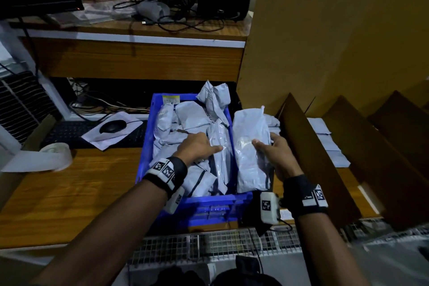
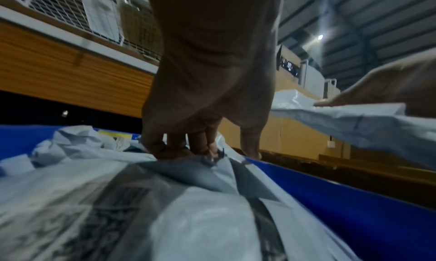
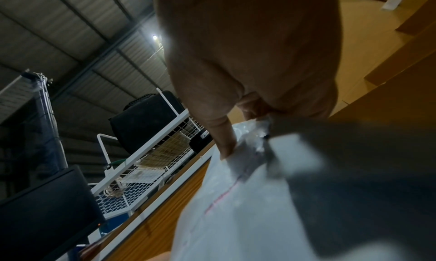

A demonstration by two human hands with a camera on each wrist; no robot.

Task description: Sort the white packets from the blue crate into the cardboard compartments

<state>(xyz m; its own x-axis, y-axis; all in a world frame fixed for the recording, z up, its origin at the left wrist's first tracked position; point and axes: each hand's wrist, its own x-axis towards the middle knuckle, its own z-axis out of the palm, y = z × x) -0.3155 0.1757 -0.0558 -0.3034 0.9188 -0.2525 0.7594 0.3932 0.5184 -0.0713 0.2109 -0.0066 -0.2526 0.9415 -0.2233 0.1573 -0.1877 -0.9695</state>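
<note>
While my right hand grips a long white packet lying lengthwise beside the cardboard compartments on its right, my left hand pinches another packet in the blue crate.

the packets are made of glossy, wrinkled white plastic; the crate of smooth blue plastic; the counter of grained wood; the dividers of matt cardboard.

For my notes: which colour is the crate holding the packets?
Blue crate; the head view shows it best.
</note>
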